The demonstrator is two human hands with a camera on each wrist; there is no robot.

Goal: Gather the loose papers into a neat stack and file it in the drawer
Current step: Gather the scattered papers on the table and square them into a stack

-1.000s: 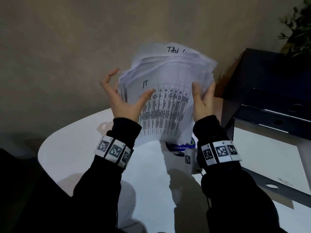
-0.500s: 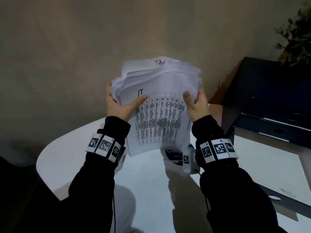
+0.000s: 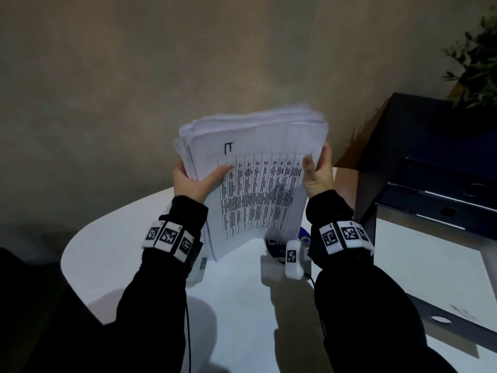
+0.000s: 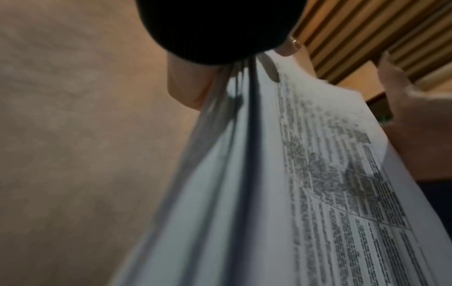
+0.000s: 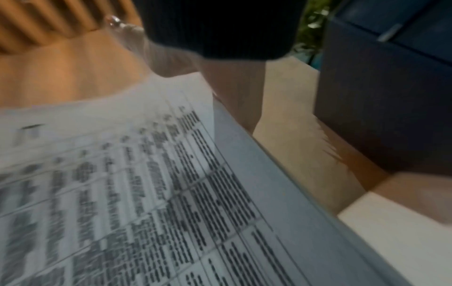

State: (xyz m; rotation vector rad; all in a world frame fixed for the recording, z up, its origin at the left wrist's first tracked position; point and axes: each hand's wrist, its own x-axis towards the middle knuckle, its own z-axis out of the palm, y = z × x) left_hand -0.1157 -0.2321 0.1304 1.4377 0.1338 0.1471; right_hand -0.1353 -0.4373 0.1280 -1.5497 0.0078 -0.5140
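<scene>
A thick stack of white papers [image 3: 258,179] stands nearly upright above the round white table [image 3: 113,251], its front sheet showing a printed table and a handwritten mark. My left hand [image 3: 196,179] grips the stack's left edge, thumb on the front sheet. My right hand [image 3: 317,173] holds the right edge, thumb in front and fingers behind. The sheet edges [image 4: 234,120] fan slightly in the left wrist view. The printed sheet [image 5: 151,193] fills the right wrist view, blurred. A dark drawer unit [image 3: 435,179] stands to the right, with an open drawer [image 3: 419,265] below it.
A small white device [image 3: 293,259] and a blue round label [image 3: 277,246] lie on the table under the stack. A potted plant [image 3: 478,57] stands at the top right behind the drawer unit. A beige wall is close behind the table.
The sheets, splayed and uneven a second ago, are drawn together into a tighter stack. Both hands have closed in on its side edges and the stack sits lower.
</scene>
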